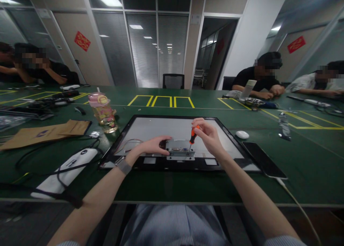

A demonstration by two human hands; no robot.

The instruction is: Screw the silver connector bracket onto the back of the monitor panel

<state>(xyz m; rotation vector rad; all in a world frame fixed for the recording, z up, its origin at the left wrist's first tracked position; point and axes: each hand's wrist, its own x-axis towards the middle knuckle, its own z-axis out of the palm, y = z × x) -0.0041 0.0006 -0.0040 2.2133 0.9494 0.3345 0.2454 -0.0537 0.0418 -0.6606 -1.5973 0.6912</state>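
Note:
A monitor panel [158, 126] with a black frame lies flat on the green table in front of me. On its near half sits a metal bracket [182, 153] with video connectors in its upright face. My right hand [208, 133] grips an orange and black screwdriver [192, 135], whose shaft points down to the right part of the bracket. My left hand [156, 145] is curved round the bracket's left end, thumb and fingers on either side of it. What lies between those fingers is partly hidden. Thin wires [129, 142] run across the panel left of the bracket.
Left stand a pink-lidded bottle [103, 111], a paper bag [45, 133] and a white power strip [67, 172] with black cables. On the right lie a white mouse [242, 135] and a phone [264, 160] on a charging cable. Other people sit at the table's far sides.

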